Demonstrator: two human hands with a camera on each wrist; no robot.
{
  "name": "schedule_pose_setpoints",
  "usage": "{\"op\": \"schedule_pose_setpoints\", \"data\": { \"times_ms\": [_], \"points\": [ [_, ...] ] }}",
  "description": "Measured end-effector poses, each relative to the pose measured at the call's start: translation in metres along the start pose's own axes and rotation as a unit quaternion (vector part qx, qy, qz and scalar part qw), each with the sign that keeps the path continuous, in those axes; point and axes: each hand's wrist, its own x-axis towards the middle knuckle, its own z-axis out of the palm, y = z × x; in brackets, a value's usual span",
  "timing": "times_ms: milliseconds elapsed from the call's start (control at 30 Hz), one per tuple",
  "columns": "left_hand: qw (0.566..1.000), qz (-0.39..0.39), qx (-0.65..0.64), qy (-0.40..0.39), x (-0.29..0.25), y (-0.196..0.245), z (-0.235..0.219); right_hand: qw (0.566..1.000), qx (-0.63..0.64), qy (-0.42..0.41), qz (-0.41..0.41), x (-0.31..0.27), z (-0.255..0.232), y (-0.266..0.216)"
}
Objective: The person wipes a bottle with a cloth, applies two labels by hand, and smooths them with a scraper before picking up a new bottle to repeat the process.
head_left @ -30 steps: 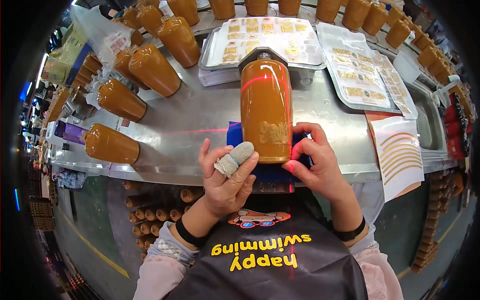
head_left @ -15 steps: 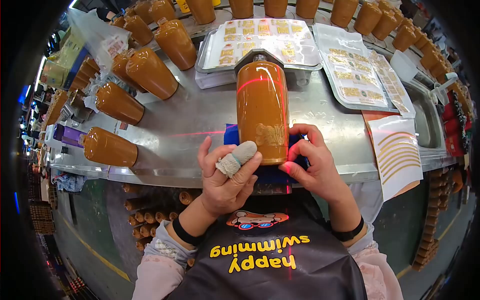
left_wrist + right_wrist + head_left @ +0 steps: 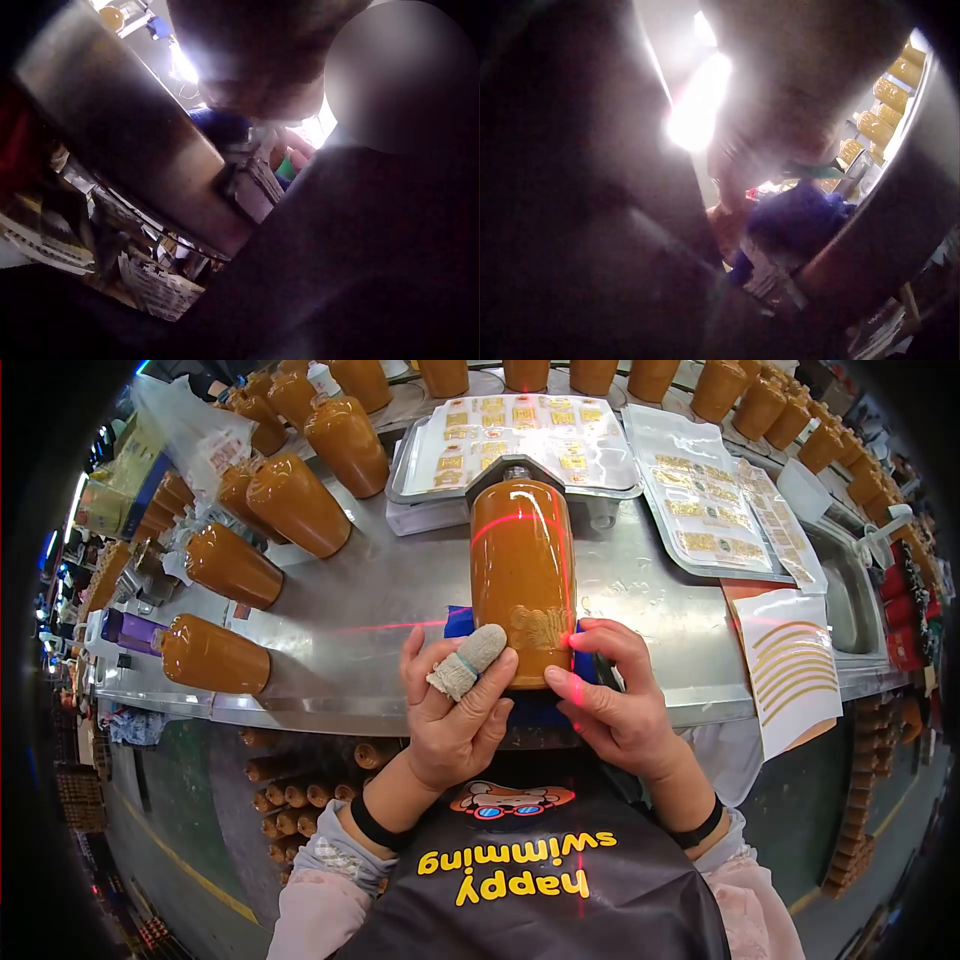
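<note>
One left hand (image 3: 440, 725) and one right hand (image 3: 630, 715) at one brown bottle (image 3: 512, 575), whether either grip clasped it couldn't be told, two trays (image 3: 401, 475) stood beyond

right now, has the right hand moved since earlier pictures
Yes: relative to the bottle, the right hand has shifted left and slightly up in the head view, its thumb now over the bottle's lower front.

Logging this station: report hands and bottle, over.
Left hand at bottle, lower left; right hand touching it, lower right. Neck away, gold design showing. No obstruction seen.
</note>
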Motion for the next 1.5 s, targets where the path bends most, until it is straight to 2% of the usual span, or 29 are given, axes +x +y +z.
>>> {"op": "schedule_pose_setpoints", "data": {
  "times_ms": [200,300,400,533,600,633,733,933,1133,1333,1433,1500],
  "points": [
    [1.000,0.006,0.007,-0.001,0.001,0.000,0.000,1.000,-0.003,-0.001,-0.020,0.002,-0.003,0.001],
    [1.000,0.010,0.002,-0.009,0.001,0.000,-0.001,1.000,0.017,0.017,0.014,0.001,0.002,-0.003],
    [0.999,0.012,-0.014,-0.030,0.005,0.000,-0.003,1.000,-0.002,-0.009,-0.023,0.002,-0.005,-0.002],
    [0.996,-0.040,-0.049,-0.057,0.021,0.008,0.002,0.982,0.137,0.076,0.110,-0.003,-0.006,-0.009],
    [0.991,-0.070,-0.096,-0.056,0.025,0.011,0.004,0.951,0.220,0.117,0.181,-0.006,-0.010,-0.014],
    [0.989,-0.078,-0.111,-0.055,0.027,0.012,0.003,0.923,0.271,0.160,0.221,-0.005,-0.007,-0.021],
    [0.984,-0.116,-0.128,-0.046,0.029,0.014,0.007,0.927,0.232,0.061,0.287,-0.009,-0.026,-0.027],
    [0.978,-0.124,-0.167,-0.031,0.025,0.012,0.009,0.905,0.270,0.017,0.329,-0.005,-0.024,-0.025],
    [0.961,-0.143,-0.236,-0.012,0.023,0.009,0.011,0.951,0.162,0.040,0.260,-0.003,-0.023,-0.025],
    [0.980,-0.132,-0.145,-0.026,0.031,0.019,0.010,0.954,0.159,0.020,0.252,-0.002,-0.025,-0.024],
    [0.959,-0.154,-0.237,0.013,0.023,0.012,0.013,0.937,0.209,0.052,0.276,-0.006,-0.023,-0.020],
    [0.955,-0.149,-0.254,0.038,0.009,0.006,0.008,0.932,0.212,0.056,0.287,-0.009,-0.023,-0.019]
  ]
}}
